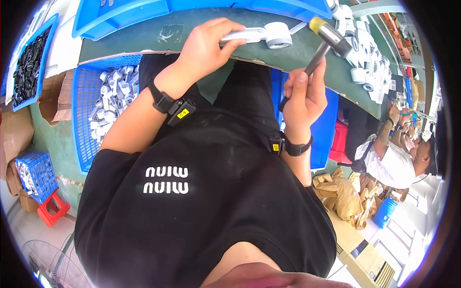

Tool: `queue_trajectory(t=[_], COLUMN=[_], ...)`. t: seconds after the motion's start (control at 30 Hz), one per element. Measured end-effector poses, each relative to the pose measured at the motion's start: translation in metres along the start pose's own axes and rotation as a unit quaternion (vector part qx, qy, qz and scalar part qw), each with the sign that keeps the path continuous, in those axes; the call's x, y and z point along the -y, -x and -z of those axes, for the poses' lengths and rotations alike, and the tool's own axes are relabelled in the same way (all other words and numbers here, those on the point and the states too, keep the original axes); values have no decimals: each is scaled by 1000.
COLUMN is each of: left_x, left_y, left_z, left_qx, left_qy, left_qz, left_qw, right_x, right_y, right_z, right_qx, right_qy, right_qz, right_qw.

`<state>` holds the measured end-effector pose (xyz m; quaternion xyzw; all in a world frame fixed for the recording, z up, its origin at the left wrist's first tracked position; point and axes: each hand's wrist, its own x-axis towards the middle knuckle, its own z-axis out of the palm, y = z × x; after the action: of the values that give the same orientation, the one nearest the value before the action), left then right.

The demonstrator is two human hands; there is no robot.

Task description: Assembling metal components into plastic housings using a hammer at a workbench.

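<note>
My left hand [207, 47] is closed on the handle end of a white plastic part [277, 36], which has a long flat arm and a round cup-shaped head. The part lies over the green worktable [168, 32], its head pointing right. In my right hand [306, 91] is a hammer [331, 37], gripped by its dark handle. Its head is raised above the table edge, to the right of the white part; one face is yellow, the other dark. A thin light-coloured piece shows between the white part and the hammer head, too small to make out.
Many white parts are piled on the table's right side [367, 62]. A blue tray [129, 19] stands at the far edge. Left of my legs, a blue basket [82, 115] holds more white parts. Dark small pieces fill a tray [32, 65] at far left. Another person [391, 158] works at right.
</note>
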<state>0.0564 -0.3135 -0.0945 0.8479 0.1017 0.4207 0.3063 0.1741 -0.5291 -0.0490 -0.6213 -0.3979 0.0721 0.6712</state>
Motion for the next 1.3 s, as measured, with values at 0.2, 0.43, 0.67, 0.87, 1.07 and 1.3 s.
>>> queue_trajectory(t=[0.2, 0.43, 0.67, 0.87, 1.07, 1.3], left_x=[-7, -1, -3, -19, 17, 121], left_y=[-4, -6, 0, 13, 87, 245], left_z=[8, 6, 1, 49, 188, 285], left_qx=[28, -6, 10, 12, 9, 29], left_qy=[87, -39, -59, -72, 56, 78], left_qz=[137, 38, 18, -20, 231, 599], left_qw=[986, 999, 998, 997, 971, 797], right_x=[25, -1, -2, -32, -80, -106], right_y=[-9, -4, -18, -80, -144, -156], right_z=[-8, -28, 1, 64, 126, 169], right_qx=[219, 170, 44, -111, -102, -42], right_qy=[300, 228, 159, 411, 576, 579], right_qz=[-19, 112, 95, 126, 33, 15], right_qw=[928, 952, 982, 896, 811, 814])
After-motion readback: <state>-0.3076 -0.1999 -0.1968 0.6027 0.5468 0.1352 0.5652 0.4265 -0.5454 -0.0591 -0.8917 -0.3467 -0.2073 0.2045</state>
